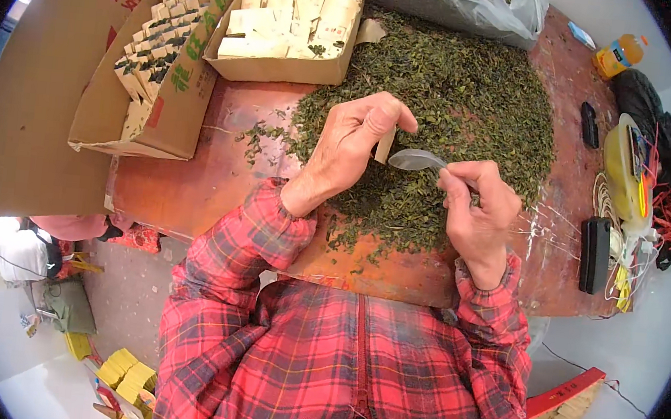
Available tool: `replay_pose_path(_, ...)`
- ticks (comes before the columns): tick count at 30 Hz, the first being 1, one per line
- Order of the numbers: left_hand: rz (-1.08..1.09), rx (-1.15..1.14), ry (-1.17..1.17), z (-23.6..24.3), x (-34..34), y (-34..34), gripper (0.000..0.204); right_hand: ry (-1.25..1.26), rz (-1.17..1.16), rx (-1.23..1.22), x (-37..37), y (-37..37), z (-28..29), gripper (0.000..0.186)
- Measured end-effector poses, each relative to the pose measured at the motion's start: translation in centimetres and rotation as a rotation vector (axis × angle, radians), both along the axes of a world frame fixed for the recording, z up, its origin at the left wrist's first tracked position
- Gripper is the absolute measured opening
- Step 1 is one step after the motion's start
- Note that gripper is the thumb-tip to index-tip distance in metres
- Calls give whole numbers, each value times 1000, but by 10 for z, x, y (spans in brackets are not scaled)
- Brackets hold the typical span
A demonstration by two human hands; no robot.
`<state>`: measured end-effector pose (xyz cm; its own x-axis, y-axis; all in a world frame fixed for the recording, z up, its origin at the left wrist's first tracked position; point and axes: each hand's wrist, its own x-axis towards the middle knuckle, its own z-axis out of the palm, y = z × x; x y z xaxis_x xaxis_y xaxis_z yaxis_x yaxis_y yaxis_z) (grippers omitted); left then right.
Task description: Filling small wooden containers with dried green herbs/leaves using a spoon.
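Observation:
A heap of dark green dried leaves [477, 86] spreads over the red-brown table [160, 188] in front of me. Above its near part, my left hand [348, 142] is closed around a small tan paper packet [386, 145], which it mostly hides. My right hand [481, 203] pinches the handle of a clear plastic spoon [414, 160]. The spoon's bowl points left, right beside the packet; whether the two touch I cannot tell. No leaves can be made out in the bowl.
At the far left, a cardboard box [179, 118] holds filled packets standing in rows. Next to it, a smaller carton [284, 71] holds flat tan packets. A clear plastic bag [459, 11] lies behind the heap. Along the right edge are an orange bottle [618, 56], a black case [594, 255] and a yellowish container [624, 169].

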<state>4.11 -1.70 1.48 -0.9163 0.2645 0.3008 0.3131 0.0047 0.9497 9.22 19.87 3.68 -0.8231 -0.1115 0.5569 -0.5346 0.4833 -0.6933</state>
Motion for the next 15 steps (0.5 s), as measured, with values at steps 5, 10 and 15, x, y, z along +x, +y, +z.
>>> replay_pose_path(5,23,29,-125,6,1,4,71,92,103,101,9,-4,11,7)
replay_pose_path(10,1,-19,-200,10,4,5,73,105,136,118,8,-13,9,9)
replay_pose_path(15,-75,-23,-107,2,0,-3,63,95,45,138,1,-13,6,10)
